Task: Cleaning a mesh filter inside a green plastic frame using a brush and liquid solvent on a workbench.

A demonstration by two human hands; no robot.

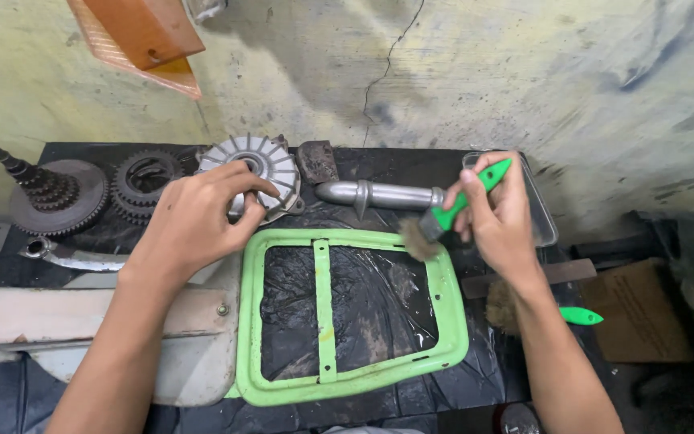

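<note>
My right hand grips a paintbrush with a green handle; its worn bristles touch the upper right corner of a light green metal frame lying flat on black plastic sheet. My left hand rests with curled fingers on a round finned silver metal part just above the frame's upper left corner. The frame has one inner vertical bar and rounded corners.
Toothed gears and a stepped gear shaft stand at the back left. A chrome tube lies behind the frame. A second green-handled brush lies at right, near a cardboard box. A pale body panel sits at left.
</note>
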